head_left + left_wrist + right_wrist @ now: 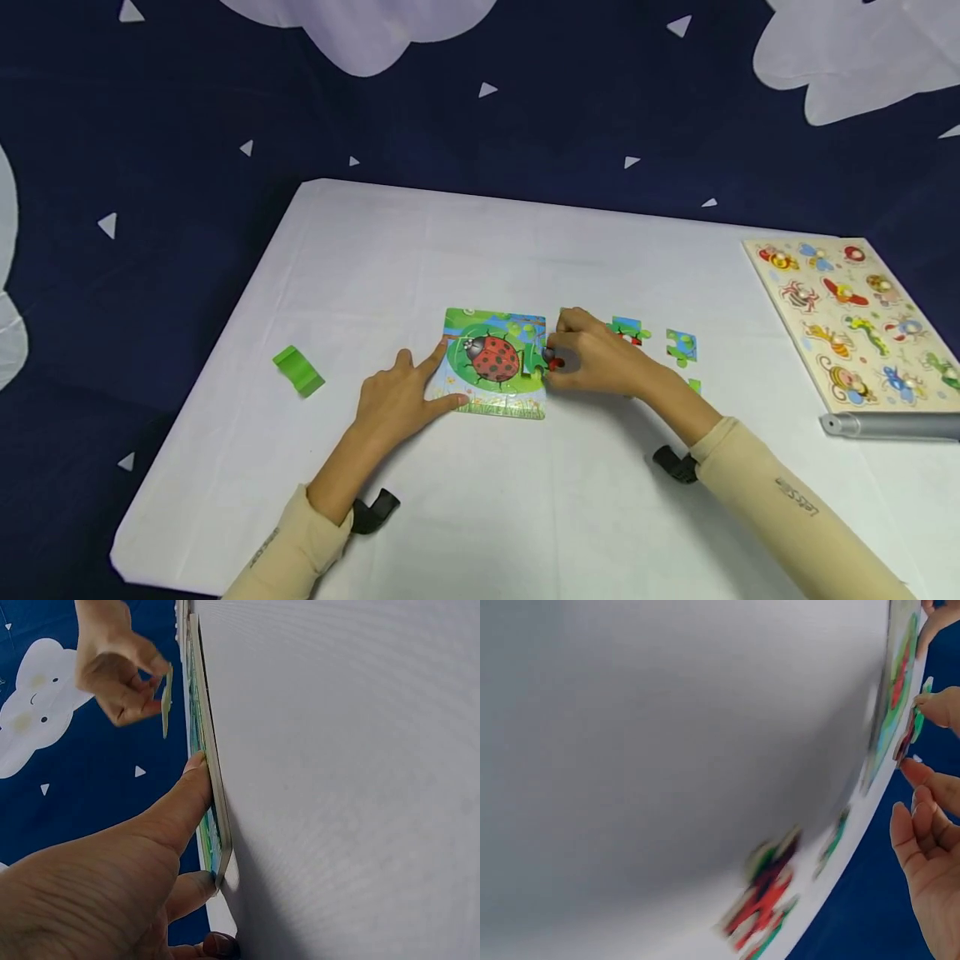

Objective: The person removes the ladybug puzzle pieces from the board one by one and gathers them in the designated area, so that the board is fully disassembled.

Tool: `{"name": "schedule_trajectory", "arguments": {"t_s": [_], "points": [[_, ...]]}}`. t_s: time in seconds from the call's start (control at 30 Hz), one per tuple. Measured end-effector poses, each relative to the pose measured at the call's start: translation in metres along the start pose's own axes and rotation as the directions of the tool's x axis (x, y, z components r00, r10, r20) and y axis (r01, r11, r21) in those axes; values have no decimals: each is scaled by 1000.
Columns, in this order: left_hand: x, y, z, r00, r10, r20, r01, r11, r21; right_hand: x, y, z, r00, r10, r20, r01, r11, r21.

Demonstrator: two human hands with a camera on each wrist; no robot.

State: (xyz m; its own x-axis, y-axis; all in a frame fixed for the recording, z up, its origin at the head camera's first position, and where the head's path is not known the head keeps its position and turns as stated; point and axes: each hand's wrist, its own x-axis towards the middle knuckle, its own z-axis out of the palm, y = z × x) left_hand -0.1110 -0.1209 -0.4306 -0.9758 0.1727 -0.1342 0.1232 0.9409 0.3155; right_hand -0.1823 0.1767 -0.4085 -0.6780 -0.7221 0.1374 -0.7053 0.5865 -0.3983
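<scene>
I see ladybug puzzle [493, 360] flat on desk [480, 483], green piece [166, 712] pinched above its right edge, loose pieces [682, 345] farther right.

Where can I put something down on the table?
Bare table lies behind the ladybug puzzle, up to the far edge, and in front, between the sleeves. Right of the puzzle is crowded: right hand, loose pieces, then insect board.

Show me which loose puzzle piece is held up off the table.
The puzzle piece pinched in the right hand; that grip sets it apart, since the other loose pieces lie on the table.
</scene>
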Motion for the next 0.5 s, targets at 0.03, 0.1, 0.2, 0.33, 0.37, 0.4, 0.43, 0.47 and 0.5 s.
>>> {"name": "schedule_trajectory", "arguments": {"t_s": [0.03,0.1,0.2,0.33,0.37,0.4,0.43,0.47,0.5], "points": [[0,0,0,1000,0,1,0,1000,1,-3,2,-1,1000,7,-3,-7,1000,6],[0,0,0,1000,0,0,0,1000,0,-9,6,-2,1000,26,0,-26,1000,16],[0,-1,-1,1000,-2,-2,2,1000,1,-15,11,-3,999,49,11,-50,998,23],[1,0,-1,1000,-1,-3,1,1000,1,-19,15,-6,997,73,23,-73,997,13],[1,0,-1,1000,-1,-2,1,1000,0,-21,16,-6,997,79,23,-79,997,7],[1,0,-1,1000,0,-1,0,1000,1,-22,17,-6,996,82,24,-82,997,1],[1,0,-1,1000,1,0,-1,1000,1,-23,19,-6,996,82,25,-82,997,-3],[1,0,0,1000,2,1,-2,1000,1,-24,20,-6,996,84,26,-83,996,-9],[1,1,0,1000,4,1,-4,1000,1,-25,21,-6,996,85,28,-85,996,-14]]}}
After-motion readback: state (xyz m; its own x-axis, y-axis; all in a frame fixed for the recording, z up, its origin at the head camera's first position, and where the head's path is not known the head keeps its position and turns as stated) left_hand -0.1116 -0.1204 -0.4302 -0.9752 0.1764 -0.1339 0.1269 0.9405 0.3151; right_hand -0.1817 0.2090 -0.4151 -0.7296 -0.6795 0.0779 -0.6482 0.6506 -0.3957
